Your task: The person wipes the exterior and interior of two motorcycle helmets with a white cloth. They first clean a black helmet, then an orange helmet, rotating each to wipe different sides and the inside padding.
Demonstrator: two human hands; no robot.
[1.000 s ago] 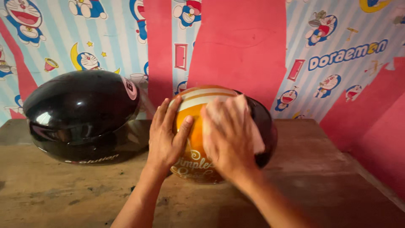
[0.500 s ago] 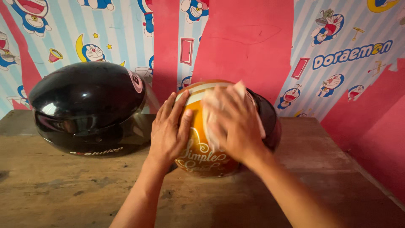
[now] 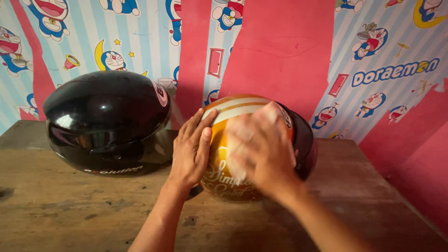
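Note:
An orange helmet (image 3: 219, 175) with cream stripes and a dark visor side stands on the wooden table (image 3: 70, 210). My left hand (image 3: 191, 151) lies flat against its left side, fingers spread, steadying it. My right hand (image 3: 261, 151) presses a pale cloth (image 3: 235, 133) onto the helmet's top and back; the hand is blurred with motion. The cloth shows mostly under the palm and fingers.
A glossy black helmet (image 3: 107, 121) sits on the table to the left, close to the orange one. Behind stands a wall (image 3: 280, 46) with pink patches and cartoon-patterned striped paper. The table's right edge (image 3: 396, 186) runs near a pink wall.
My right hand has rubbed the cloth over the helmet, up and then back down its rear side. The left hand stays on the left side. The view has shifted slightly.

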